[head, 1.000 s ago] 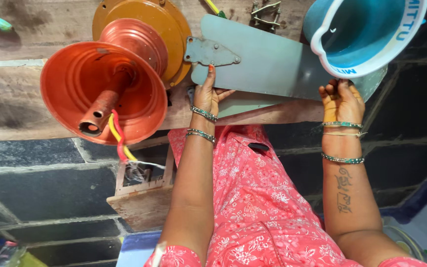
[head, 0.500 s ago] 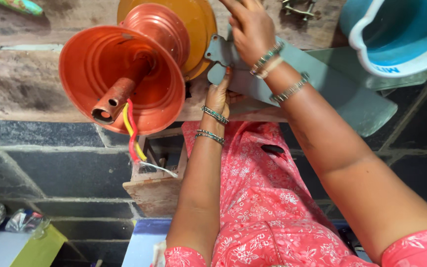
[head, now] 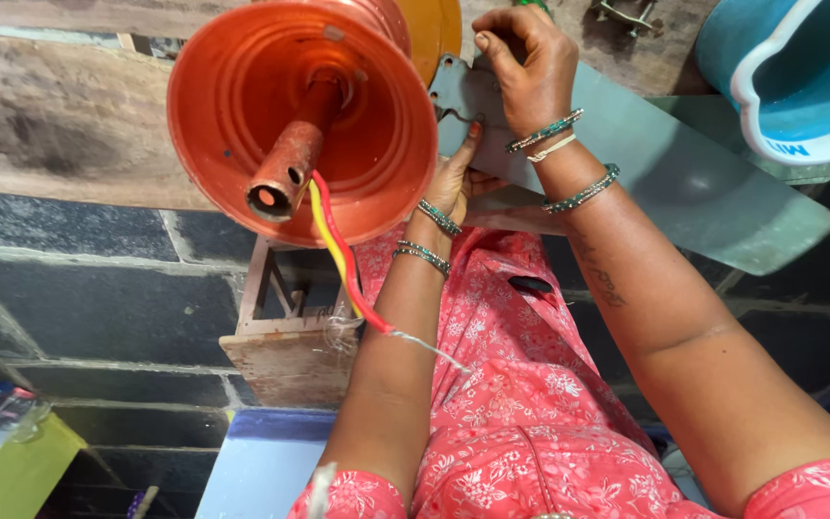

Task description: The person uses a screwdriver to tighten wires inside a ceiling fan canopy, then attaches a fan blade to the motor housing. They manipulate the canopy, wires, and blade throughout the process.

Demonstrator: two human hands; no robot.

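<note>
An orange ceiling fan lies on a wooden plank (head: 60, 125). Its canopy cup (head: 377, 163) and rusty rod (head: 285, 168) face me, with red and yellow wires (head: 338, 255) hanging from the rod. A grey-blue fan blade (head: 694, 183) runs to the right from the orange motor housing (head: 439, 29). My left hand (head: 453, 178) grips the blade's inner end from below, next to the cup. My right hand (head: 525, 62) rests on top of the blade's metal bracket (head: 449, 91) with fingers curled on it. Whether it pinches a small part is hidden.
A blue plastic bucket (head: 790, 67) stands at the top right beside the blade tip. A small wooden stool (head: 285, 336) sits below the plank against dark stone blocks (head: 98, 308). A metal clamp (head: 617, 12) lies at the top edge. A green-yellow surface (head: 21, 461) is at the lower left.
My right hand left the blade's outer end near the bucket and came to the bracket by the motor. My left hand stayed under the blade. The view moved closer.
</note>
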